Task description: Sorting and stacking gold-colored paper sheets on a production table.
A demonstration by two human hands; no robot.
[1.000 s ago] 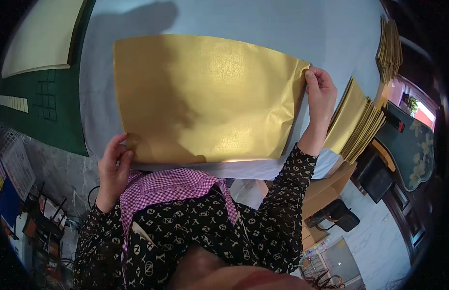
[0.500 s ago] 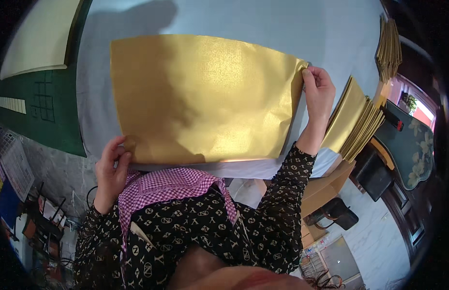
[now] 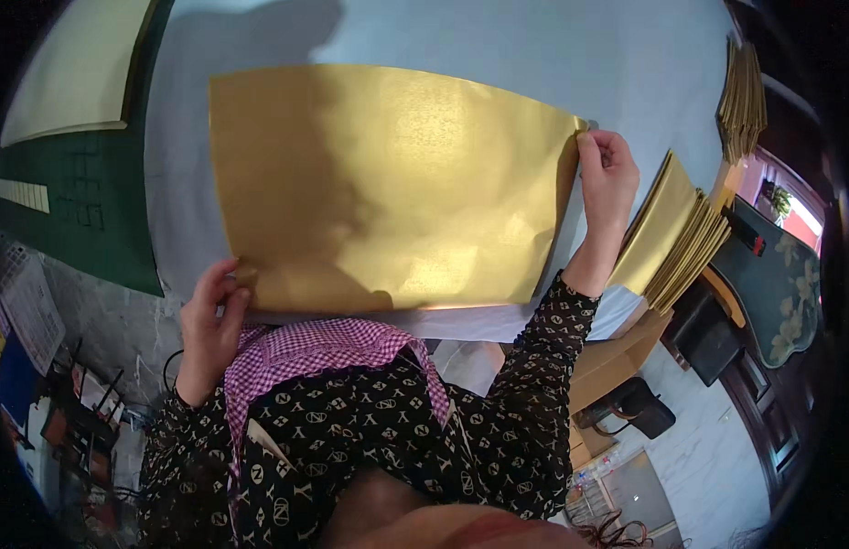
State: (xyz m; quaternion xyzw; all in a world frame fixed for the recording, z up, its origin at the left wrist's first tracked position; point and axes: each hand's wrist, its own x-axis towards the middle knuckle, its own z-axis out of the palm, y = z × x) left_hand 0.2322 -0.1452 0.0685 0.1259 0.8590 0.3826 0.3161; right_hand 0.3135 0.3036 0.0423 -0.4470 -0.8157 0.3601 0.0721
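A large sheet of shiny gold paper (image 3: 397,192) lies spread across the pale blue table cover (image 3: 498,41), a shadow falling over its left half. My right hand (image 3: 609,188) pinches the sheet's far right corner between thumb and fingers, and the right edge is lifted a little there. At the near left corner my left hand (image 3: 212,316) is closed, with the corner between its thumb and fingertips. The sheet's near edge runs along the table's front edge, just ahead of my purple checked apron (image 3: 324,348).
Beside my right forearm lies a stack of folded gold paper (image 3: 676,242), with another stack (image 3: 741,101) farther back. A green cutting mat (image 3: 104,238) covers the left side, bearing a cream board (image 3: 68,73). A cardboard box (image 3: 626,357) and a chair (image 3: 772,284) stand at the right.
My right hand has shifted slightly to the right with the corner, and the creases along the sheet's right side have smoothed out. My left hand has stayed in place.
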